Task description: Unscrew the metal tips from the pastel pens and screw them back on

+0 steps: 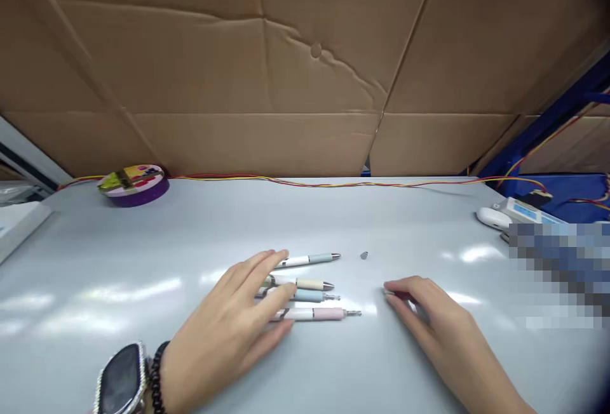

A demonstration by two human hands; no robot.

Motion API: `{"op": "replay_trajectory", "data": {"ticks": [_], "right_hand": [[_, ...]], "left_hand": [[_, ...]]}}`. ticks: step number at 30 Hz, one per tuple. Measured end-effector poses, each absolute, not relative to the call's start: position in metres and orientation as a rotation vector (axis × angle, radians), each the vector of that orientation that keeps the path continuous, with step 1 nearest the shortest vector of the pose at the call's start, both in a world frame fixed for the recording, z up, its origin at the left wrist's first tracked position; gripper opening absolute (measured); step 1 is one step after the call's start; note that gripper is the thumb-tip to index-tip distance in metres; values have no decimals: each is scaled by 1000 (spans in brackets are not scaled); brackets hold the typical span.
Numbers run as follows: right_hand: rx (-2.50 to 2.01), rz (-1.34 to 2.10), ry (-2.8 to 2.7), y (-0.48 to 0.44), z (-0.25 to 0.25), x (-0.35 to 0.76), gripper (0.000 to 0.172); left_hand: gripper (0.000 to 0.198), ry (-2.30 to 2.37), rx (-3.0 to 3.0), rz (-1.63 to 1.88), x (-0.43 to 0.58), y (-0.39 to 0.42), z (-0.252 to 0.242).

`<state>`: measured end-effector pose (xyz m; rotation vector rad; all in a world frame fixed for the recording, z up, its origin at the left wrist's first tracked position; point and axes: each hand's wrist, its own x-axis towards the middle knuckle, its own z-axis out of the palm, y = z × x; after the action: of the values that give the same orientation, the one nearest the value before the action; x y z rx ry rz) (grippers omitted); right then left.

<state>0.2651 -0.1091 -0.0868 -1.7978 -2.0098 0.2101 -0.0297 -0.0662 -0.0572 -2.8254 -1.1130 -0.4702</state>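
My left hand (238, 319) lies spread over a row of click pens, its fingers resting on their barrels and hiding their rear ends. Furthest back is a pen with a grey-green grip (320, 258), and nearer lies one with a cream grip (312, 284); both have metal tips. A pen with a light blue grip (307, 296) and one with a pink grip (328, 313) show bare threaded ends. A small grey metal pen tip (364, 255) rests on the table. My right hand (431, 312) pinches a tiny piece at its fingertips, too small to make out.
The grey table (333, 369) ends at a cardboard wall (305, 84). A purple round tin (134, 186) stands at the back left. Thin red and yellow wires (305, 183) run along the back edge. A white mouse-like object (494, 218) lies at the right beside a blurred patch.
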Motion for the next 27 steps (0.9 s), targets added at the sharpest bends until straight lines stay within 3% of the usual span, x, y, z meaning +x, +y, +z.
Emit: {"op": "replay_trajectory", "data": {"ticks": [5,11,20,24,27], "right_hand": [[-1637,250,-1983,-119,-78,254,15],[-1581,315,-1852,-121,-71,249,9],[-1412,283,-1195,-132,-65,239,4],[-1224,444,-1228,-132,-64,244,6],[-1012,631,-1333,-128,-66,258,9]], "left_hand": [[8,-955,-2793,-415,-25,-70,-60],[18,-859,-2743,-437,-18,-84,-70],[21,-1251,-3103,-571,-19,-92,-66],[13,-1458,-3254,-724,-20,-97,-67],[18,-1466,-3311,-787,-18,-104,-73]]}}
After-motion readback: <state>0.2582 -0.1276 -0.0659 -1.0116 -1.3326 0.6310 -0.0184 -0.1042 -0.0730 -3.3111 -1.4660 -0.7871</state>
